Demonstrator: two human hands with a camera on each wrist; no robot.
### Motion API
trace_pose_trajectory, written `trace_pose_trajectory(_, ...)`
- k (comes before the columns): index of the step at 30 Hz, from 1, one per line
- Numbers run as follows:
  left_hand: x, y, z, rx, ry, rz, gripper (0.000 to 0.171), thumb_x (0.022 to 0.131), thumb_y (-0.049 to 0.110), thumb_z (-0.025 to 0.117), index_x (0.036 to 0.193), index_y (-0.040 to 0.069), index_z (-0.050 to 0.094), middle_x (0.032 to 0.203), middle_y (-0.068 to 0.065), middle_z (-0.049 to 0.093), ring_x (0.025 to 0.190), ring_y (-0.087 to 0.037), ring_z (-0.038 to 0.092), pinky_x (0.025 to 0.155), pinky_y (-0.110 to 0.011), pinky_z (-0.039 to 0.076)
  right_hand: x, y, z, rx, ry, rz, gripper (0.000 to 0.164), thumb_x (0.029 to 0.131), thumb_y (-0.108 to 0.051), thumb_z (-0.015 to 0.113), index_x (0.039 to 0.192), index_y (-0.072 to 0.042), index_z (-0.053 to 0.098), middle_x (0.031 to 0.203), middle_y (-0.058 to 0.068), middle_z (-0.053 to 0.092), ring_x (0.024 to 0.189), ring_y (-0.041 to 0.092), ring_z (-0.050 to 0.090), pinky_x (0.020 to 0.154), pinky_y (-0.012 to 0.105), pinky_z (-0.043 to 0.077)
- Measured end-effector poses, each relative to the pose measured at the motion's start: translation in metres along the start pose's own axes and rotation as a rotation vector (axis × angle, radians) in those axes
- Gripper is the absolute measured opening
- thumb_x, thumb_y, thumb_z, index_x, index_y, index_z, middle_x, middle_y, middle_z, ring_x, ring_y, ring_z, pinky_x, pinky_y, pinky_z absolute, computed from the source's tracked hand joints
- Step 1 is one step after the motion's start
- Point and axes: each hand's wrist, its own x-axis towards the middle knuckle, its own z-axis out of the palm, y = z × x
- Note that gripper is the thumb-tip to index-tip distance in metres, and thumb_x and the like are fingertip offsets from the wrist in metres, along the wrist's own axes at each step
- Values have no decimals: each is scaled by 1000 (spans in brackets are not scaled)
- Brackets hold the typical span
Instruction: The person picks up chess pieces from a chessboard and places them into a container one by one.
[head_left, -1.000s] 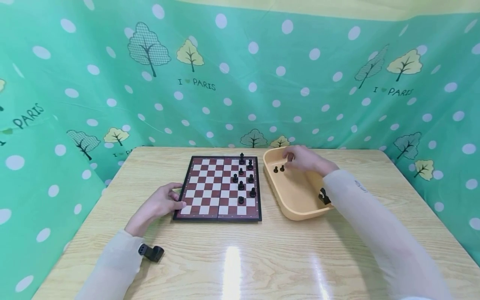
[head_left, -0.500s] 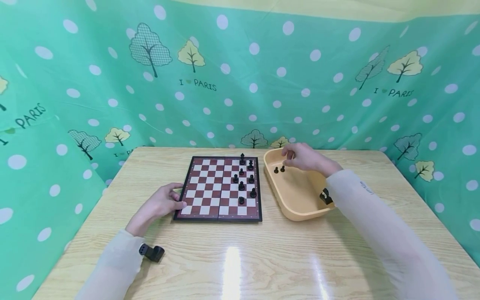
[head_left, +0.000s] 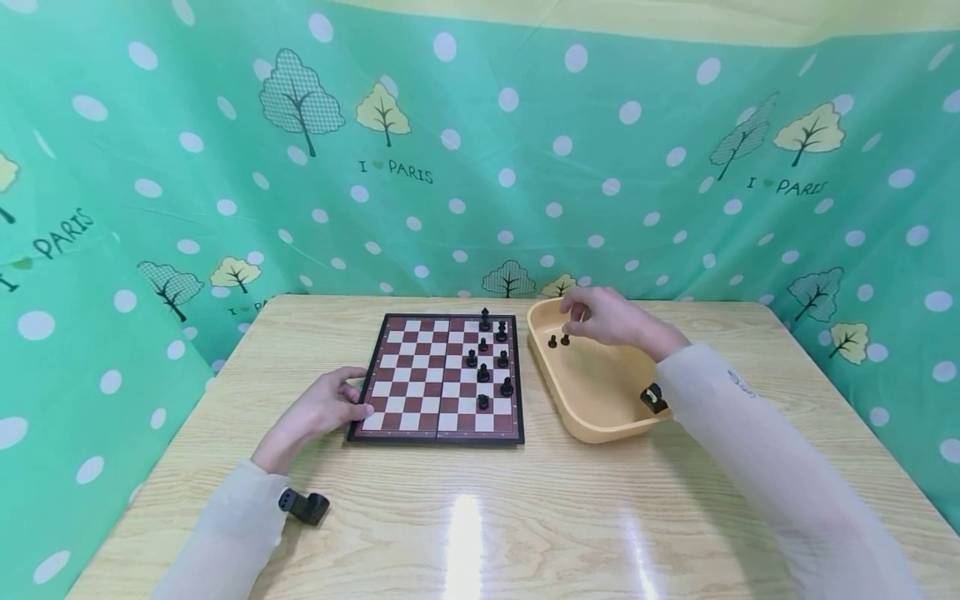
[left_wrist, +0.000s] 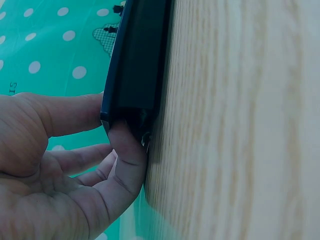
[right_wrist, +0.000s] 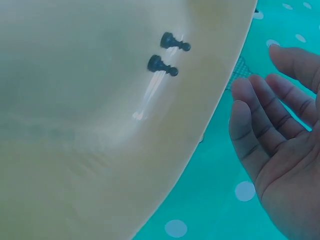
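My left hand [head_left: 322, 404] grips the left edge of a brown-and-white chessboard [head_left: 408, 375]. In the left wrist view its thumb presses on top of the black board edge [left_wrist: 137, 60], and a finger curls beneath. Several black chess pieces [head_left: 483, 372] stand on the board's right half. Over the far part of a tan plastic tray [head_left: 592, 432] hovers my right hand [head_left: 606, 317], its fingers loosely bent. Nothing lies between those fingers in the right wrist view. Two black pawns [right_wrist: 162, 65] are in the tray, apart from the hand.
The light wooden table [head_left: 390, 517] carries board and tray side by side, a narrow gap between them. Behind and beside it hangs a green dotted curtain [head_left: 480, 217]. A black wrist camera [head_left: 303, 505] sits on the left sleeve.
My right hand has risen slightly over the tray, leaving the two pawns where they were. The left hand and the board have stayed in place.
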Motion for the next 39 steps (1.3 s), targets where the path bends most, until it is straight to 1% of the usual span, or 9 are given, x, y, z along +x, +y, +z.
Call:
trace_pose_trajectory(9, 0, -2, 0, 0, 2, 5, 75, 81, 5, 73, 144, -1, 34, 96, -12, 55, 78, -22, 54, 66, -33, 46, -7, -21, 3, 6, -16, -14, 34, 86, -19, 70, 115, -3, 61, 89, 1, 64, 80, 17, 60, 69, 33, 50)
trace_pose_trajectory(13, 0, -1, 0, 7, -1, 12, 74, 81, 5, 73, 144, -2, 34, 94, -12, 55, 77, -22, 54, 66, -33, 46, -9, -28, 6, -11, -8, -38, 33, 86, -20, 71, 113, -4, 62, 87, 0, 64, 78, 16, 59, 68, 32, 49)
trace_pose_trajectory(19, -1, 0, -1, 11, 0, 28, 73, 80, 3, 73, 142, -6, 35, 92, -13, 55, 75, -21, 54, 64, -33, 46, -12, -43, 9, -71, 43, -118, 30, 84, -19, 72, 109, -5, 64, 83, -2, 63, 76, 13, 59, 71, 33, 49)
trace_pose_trajectory(21, -1, 0, -1, 15, 4, 22, 73, 80, 4, 73, 142, -5, 35, 92, -12, 55, 75, -21, 54, 65, -33, 45, -12, -47, 10, -104, 62, -144, 28, 84, -19, 73, 107, -6, 65, 83, -4, 64, 75, 11, 60, 73, 33, 49)
trace_pose_trajectory(25, -2, 2, -1, 14, -2, 22, 73, 81, 4, 73, 142, -5, 35, 93, -13, 56, 76, -21, 54, 66, -33, 45, -16, -54, 14, -172, 108, -179, 26, 82, -21, 73, 104, -9, 66, 81, -7, 64, 72, 6, 60, 72, 31, 49)
trace_pose_trajectory(27, -2, 2, -1, 11, -3, 20, 73, 81, 4, 73, 142, -5, 34, 92, -13, 56, 76, -21, 54, 65, -33, 45, -18, -58, 16, -176, 121, -190, 23, 82, -21, 73, 101, -11, 66, 80, -8, 63, 71, 5, 59, 71, 29, 49)
trace_pose_trajectory(33, -1, 2, -1, 15, 0, 20, 73, 81, 4, 73, 142, -5, 35, 92, -12, 56, 76, -21, 54, 66, -33, 45, -24, -73, 19, -150, 85, -203, 13, 84, -20, 71, 96, -18, 64, 82, -10, 60, 72, 5, 57, 66, 25, 48)
trace_pose_trajectory(36, -2, 2, -1, 15, 0, 20, 72, 81, 4, 72, 142, -5, 35, 92, -12, 56, 76, -21, 54, 66, -33, 45, -26, -79, 22, -152, 63, -207, 14, 85, -21, 71, 97, -17, 65, 85, -9, 60, 76, 5, 58, 69, 24, 48)
trace_pose_trajectory(39, -2, 1, -1, 11, 2, 22, 72, 81, 4, 72, 142, -5, 35, 92, -12, 56, 76, -21, 54, 65, -33, 45, -27, -85, 26, -103, 35, -171, 17, 86, -20, 70, 101, -14, 65, 88, -7, 61, 78, 6, 58, 69, 25, 49)
